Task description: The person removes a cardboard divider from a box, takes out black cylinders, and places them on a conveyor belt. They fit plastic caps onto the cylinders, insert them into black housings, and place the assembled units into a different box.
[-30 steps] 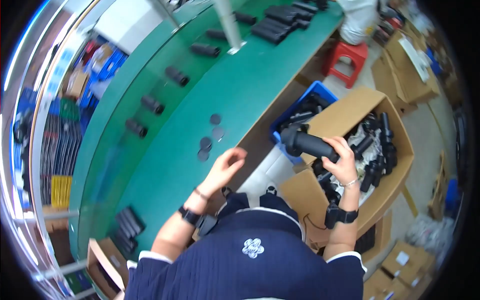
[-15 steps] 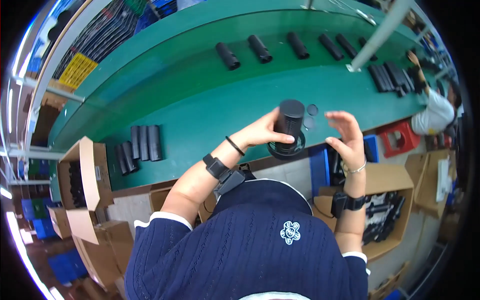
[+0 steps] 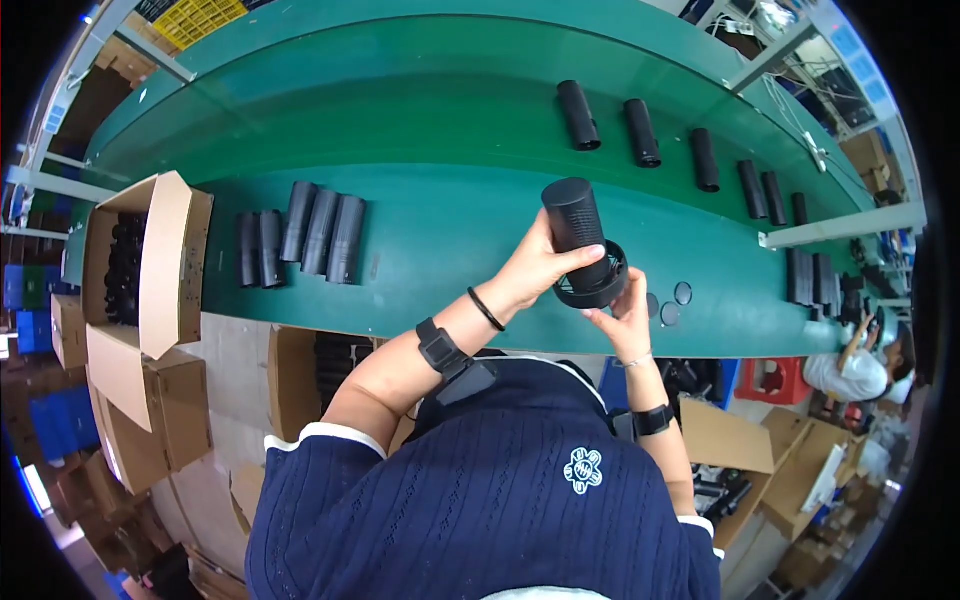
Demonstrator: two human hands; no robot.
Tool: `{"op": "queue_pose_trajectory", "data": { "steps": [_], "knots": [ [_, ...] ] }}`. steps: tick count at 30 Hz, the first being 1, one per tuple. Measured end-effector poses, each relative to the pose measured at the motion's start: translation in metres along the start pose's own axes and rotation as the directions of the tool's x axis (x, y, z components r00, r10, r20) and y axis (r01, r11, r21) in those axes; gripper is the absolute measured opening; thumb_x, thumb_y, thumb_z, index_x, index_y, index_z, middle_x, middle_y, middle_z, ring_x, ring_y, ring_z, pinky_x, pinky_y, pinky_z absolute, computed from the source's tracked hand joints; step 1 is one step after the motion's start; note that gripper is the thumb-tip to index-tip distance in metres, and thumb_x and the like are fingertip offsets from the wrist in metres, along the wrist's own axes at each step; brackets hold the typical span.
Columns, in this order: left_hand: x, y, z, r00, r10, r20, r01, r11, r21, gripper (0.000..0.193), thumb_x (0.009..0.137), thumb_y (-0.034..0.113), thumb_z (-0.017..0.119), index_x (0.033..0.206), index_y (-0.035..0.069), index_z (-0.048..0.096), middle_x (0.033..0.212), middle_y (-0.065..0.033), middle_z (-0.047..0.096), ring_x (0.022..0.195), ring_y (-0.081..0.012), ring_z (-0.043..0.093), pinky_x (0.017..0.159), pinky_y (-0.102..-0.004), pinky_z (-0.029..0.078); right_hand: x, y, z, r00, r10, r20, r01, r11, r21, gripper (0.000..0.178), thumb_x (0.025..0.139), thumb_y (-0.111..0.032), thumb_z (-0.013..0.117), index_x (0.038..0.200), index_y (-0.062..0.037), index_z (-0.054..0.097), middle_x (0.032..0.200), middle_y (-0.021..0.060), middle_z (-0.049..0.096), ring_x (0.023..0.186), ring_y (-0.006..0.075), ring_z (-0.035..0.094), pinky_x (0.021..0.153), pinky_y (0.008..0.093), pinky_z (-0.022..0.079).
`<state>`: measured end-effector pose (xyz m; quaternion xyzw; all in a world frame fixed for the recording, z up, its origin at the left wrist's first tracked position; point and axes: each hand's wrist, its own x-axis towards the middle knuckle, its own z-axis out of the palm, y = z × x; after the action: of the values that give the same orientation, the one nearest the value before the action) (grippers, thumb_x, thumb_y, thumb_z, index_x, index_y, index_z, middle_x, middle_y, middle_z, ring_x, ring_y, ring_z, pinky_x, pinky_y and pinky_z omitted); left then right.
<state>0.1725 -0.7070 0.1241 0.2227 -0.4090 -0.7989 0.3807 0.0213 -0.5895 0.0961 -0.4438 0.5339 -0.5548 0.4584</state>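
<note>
My left hand (image 3: 545,255) is gripping the black cylinder (image 3: 574,213); my half-curled right hand (image 3: 628,318) is touching the ring (image 3: 592,295) below it, hold unclear. Slackening left fingers could be letting the cylinder slip.

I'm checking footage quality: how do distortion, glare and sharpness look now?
Head view: the green bench bows into a curve and the corners go black; head view: white glare sits at the lower left rim; head view: the black cylinder in the left hand looks fairly crisp, while the co-worker near the right rim is small and softer.
</note>
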Motion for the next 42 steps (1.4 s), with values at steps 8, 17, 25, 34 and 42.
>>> {"op": "queue_pose_trajectory", "data": {
  "steps": [8,17,25,34,42],
  "knots": [
    [0.009,0.019,-0.017,0.985,-0.123,0.118,0.080,0.947,0.312,0.066,0.079,0.016,0.072,0.131,0.000,0.034,0.112,-0.0062,0.054,0.110,-0.0164,0.049,0.092,-0.0323,0.043,0.012,0.024,-0.020,0.945,0.211,0.251,-0.322,0.740,0.590,0.079,0.068,-0.002,0.074,0.136,-0.0071,0.034,0.128,0.0104,0.050,0.120,0.0229,0.047,0.103,0.0390,0.035],
    [0.021,-0.003,-0.011,0.983,-0.039,0.179,0.006,0.983,0.184,0.076,0.076,0.022,0.076,0.133,0.002,0.029,0.119,-0.0084,0.051,0.110,-0.0190,0.051,0.098,-0.0374,0.039,0.020,0.047,-0.041,0.879,0.190,0.437,-0.473,0.461,0.751,0.070,0.077,-0.015,0.068,0.135,0.0011,0.033,0.132,0.0147,0.047,0.122,0.0281,0.046,0.105,0.0412,0.035],
    [0.042,-0.042,-0.005,0.969,-0.118,-0.215,0.114,0.993,-0.028,0.048,0.084,0.028,0.069,0.118,0.005,0.045,0.105,-0.0068,0.056,0.100,-0.0178,0.056,0.085,-0.0330,0.047,0.027,0.024,-0.048,0.965,0.224,0.139,-0.263,0.815,0.516,0.061,0.081,-0.023,0.069,0.129,-0.0094,0.033,0.124,0.0073,0.044,0.108,0.0208,0.053,0.085,0.0360,0.048],
    [0.049,-0.125,-0.041,0.534,0.042,-0.844,0.514,0.777,0.364,0.058,0.088,0.052,0.053,0.107,-0.003,0.052,0.105,-0.0163,0.057,0.096,-0.0303,0.056,0.085,-0.0405,0.044,0.066,0.018,-0.056,0.999,0.024,0.031,-0.003,0.838,-0.546,0.041,0.067,-0.010,0.071,0.103,-0.0048,0.054,0.094,0.0102,0.057,0.085,0.0207,0.059,0.073,0.0311,0.049],
    [0.056,-0.086,-0.016,0.904,-0.274,-0.328,0.344,0.922,0.180,0.062,0.091,0.051,0.050,0.116,-0.005,0.052,0.114,-0.0123,0.054,0.106,-0.0172,0.047,0.093,-0.0319,0.035,0.077,0.016,-0.055,0.990,0.034,0.140,0.070,0.739,-0.670,0.040,0.064,-0.019,0.071,0.101,-0.0069,0.059,0.094,0.0164,0.060,0.087,0.0342,0.060,0.077,0.0392,0.049]
  ]
}}
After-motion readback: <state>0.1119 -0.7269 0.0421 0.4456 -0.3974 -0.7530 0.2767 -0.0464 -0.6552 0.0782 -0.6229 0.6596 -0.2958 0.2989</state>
